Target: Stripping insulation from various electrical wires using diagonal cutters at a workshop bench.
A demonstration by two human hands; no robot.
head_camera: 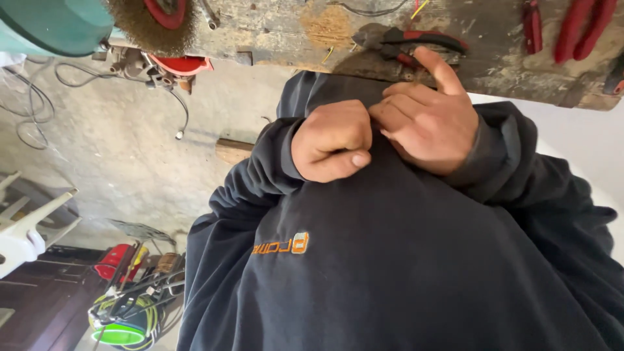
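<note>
Workshop clutter frames the left side: a green machine housing [52, 26] and a wire brush wheel [151, 31] hang over the edge of a scarred wooden worktop [273, 29], loose cables [29, 104] trail across the concrete floor, and a white plastic chair [26, 227] stands near a green-rimmed bucket [120, 328] stuffed with tools. At centre, a person looks down at their own dark sweatshirt [403, 260], with an orange chest logo, and works the cloth with both hands just below the worktop's edge. The left hand [331, 140] is balled tight into a fist, its thumb laid across the fingers, and appears to clutch a fold of the fabric. Touching it, the right hand [429, 127] curls three fingers down onto the same bunch of cloth while the index finger sticks up free; whether anything small is pinched between the hands cannot be told. A steady, even grip from both sides, knuckles kept together, looks like the way to keep the fold from slipping. Farther right, dark pliers [409, 44] and red-handled tools [578, 29] lie on the worktop.
</note>
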